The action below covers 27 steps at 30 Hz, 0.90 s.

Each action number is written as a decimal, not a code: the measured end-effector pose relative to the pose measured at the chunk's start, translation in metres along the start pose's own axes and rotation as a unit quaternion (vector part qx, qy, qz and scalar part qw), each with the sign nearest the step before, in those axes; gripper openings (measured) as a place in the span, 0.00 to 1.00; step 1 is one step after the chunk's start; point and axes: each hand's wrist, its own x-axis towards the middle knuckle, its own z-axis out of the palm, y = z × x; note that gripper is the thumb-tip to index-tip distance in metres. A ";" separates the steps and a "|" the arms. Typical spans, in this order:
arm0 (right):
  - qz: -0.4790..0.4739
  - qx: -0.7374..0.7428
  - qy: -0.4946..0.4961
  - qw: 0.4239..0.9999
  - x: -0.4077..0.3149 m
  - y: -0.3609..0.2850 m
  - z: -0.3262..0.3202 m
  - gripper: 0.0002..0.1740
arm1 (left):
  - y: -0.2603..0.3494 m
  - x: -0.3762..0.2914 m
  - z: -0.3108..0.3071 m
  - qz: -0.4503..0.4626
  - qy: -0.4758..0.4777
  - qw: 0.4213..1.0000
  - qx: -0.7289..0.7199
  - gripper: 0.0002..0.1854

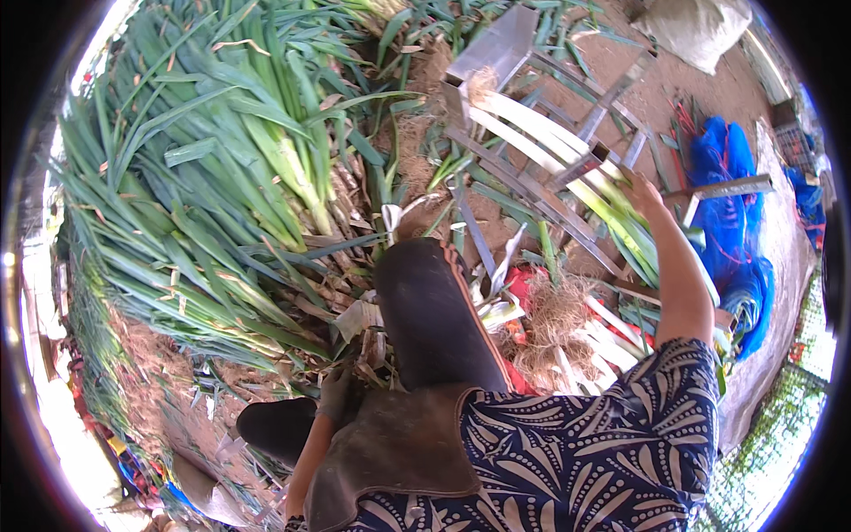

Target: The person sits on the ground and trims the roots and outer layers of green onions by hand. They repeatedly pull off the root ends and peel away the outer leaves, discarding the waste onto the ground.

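Note:
Several peeled green onion stalks (532,136), white at the root end and green towards the leaves, lie across a metal frame stand (525,176). Their roots rest against the frame's metal end plate (495,50). My right hand (643,193) is on the green part of these stalks, with its fingers around them and partly hidden. Down beside my bent knee, my left hand (334,392) seems to wear a greyish glove. It is near dry husks and the root ends of unpeeled green onions (339,259), and its fingertips are hidden in shadow.
A large heap of leafy green onions (199,166) covers the left side. Peeled stalks with roots (565,332) lie right of my knee. Blue netting (725,159) lies beyond the stand, and a pale sack (698,30) stands farther back. Cut leaves litter the dirt floor.

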 end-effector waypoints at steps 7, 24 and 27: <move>0.110 -0.064 -0.012 0.992 -0.013 -0.026 -0.014 0.34 | 0.036 -0.033 0.051 0.009 0.048 0.998 -0.026 0.08; 0.078 -0.090 0.129 0.984 -0.030 0.005 -0.031 0.23 | 0.026 -0.032 0.036 -0.025 0.044 0.998 -0.025 0.10; 0.022 -0.068 0.063 0.995 -0.041 0.009 -0.031 0.26 | 0.015 -0.024 0.026 -0.023 0.035 0.999 -0.021 0.16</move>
